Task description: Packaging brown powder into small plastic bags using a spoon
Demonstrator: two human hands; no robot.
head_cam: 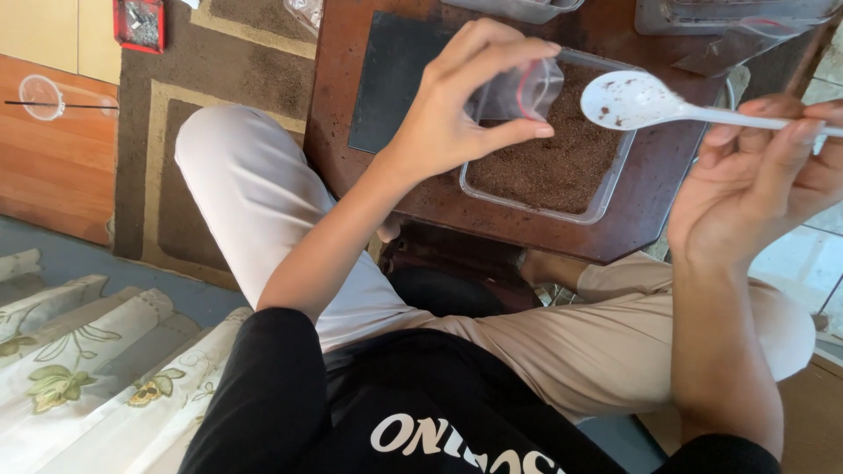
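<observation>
1. Head view, looking down at a seated person's lap and a low dark wooden table (632, 230) in front of the knees.
2. The left hand (457, 114) is raised over the table, thumb and fingertips pinched on a small clear plastic bag (518, 90) with a red strip along its top edge. The bag hangs just above the near left corner of a container.
3. The right hand (755, 180) is closed around the handle of a white plastic spoon (650, 103), gripping it between the thumb and fingers.
4. The spoon's long axis runs nearly level across the picture, handle at the right in the hand, bowl pointing left toward the bag. The bowl faces up, with a few brown specks on it, and sits just beside the bag without touching it.
5. Under both sits a clear rectangular plastic container (606, 197) holding fine brown powder (553, 162), resting on the table.
6. A dark flat mat (386, 83) lies on the table to the left of the container.
7. On the floor at far left, a small red box (140, 24) rests on a brown rug (167, 105).
</observation>
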